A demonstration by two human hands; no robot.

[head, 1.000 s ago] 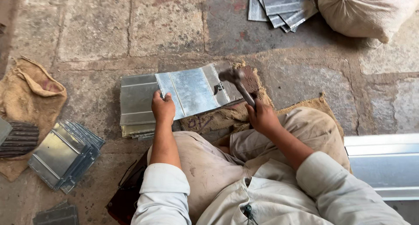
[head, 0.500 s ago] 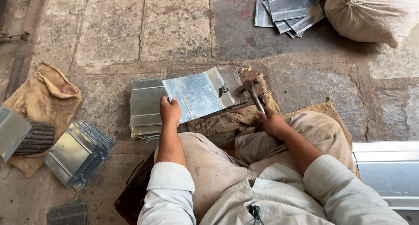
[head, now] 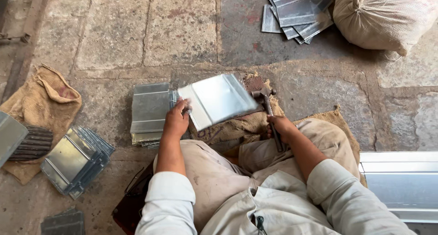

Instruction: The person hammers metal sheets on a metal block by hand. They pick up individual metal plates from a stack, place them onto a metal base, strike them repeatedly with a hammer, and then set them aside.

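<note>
Left hand (head: pixel 175 121) pinching near edge of thin, stiff, probably sharp-edged metal sheet (head: pixel 219 99) tilted over burlap pad (head: pixel 237 125); right hand (head: pixel 280 127) clenched on hammer (head: pixel 268 109) handle beside it.

Large worn stone slabs (head: pixel 182 29) with dusty joints pave the floor in flat daylight, with burlap cloth (head: pixel 43 96) spread at left and a stuffed sack (head: pixel 388 18) at top right.

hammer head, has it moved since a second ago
Yes. The hammer head has dropped nearer the burlap pad edge, closer to the metal sheet, with the right hand lower on the lap.
</note>
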